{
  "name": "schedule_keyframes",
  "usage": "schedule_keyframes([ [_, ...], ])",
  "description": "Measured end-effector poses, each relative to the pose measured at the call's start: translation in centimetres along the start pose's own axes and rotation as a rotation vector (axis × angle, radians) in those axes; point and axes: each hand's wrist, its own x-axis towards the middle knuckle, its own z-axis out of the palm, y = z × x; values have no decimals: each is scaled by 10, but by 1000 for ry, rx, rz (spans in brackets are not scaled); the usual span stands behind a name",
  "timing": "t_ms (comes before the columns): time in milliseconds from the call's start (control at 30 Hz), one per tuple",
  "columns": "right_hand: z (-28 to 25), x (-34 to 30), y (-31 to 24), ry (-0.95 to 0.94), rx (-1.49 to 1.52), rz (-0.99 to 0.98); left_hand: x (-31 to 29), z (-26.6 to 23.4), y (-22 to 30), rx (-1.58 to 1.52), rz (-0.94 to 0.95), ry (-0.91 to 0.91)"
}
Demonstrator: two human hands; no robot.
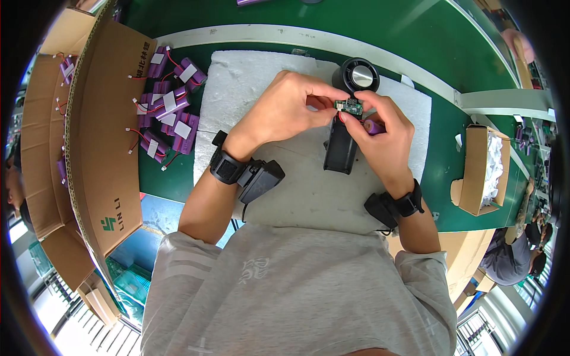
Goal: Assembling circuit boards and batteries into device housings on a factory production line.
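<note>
A small green circuit board (348,107) is pinched between both hands above a white foam mat (237,95), just in front of a black round speaker-like part (356,75). The left hand (285,110) is closed on the board's left edge with thumb and fingertips; the right hand (383,139) grasps its right side, and a purple battery cell (374,126) is tucked under the right fingers. A short red lead seems to run from the board, though it is too small to trace. Directly below the hands, a black plastic housing (341,148) lies on the foam, touching or just under the right hand.

Handling judgement: the board is likely light, stiff and fragile, with thin wires that could tear at the solder joints; it is best taken by its bare edges, not by the components or leads. The cell is judged heavier, smooth and rigid.

1 black wrist-worn device is strapped to each forearm. To the left, a pile of purple battery packs (169,110) with red wires rests on the green table (415,35), beside a large cardboard box (101,148). At right, a small carton of white pieces (481,169) sits well apart from the hands.
</note>
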Motion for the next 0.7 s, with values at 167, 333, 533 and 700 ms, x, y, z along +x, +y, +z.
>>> schedule_keyframes([
  [167,0,0,3,5,-30,-64,-1,-2,4,27,-50,-50],
  [333,0,0,2,-12,-4,-40,-1,-3,4,72,-20,-76],
  [533,-1,-1,3,-37,18,14,-1,-3,2,62,60,-68],
  [700,-2,0,4,-46,22,41,2,-2,-1,127,173,-26],
])
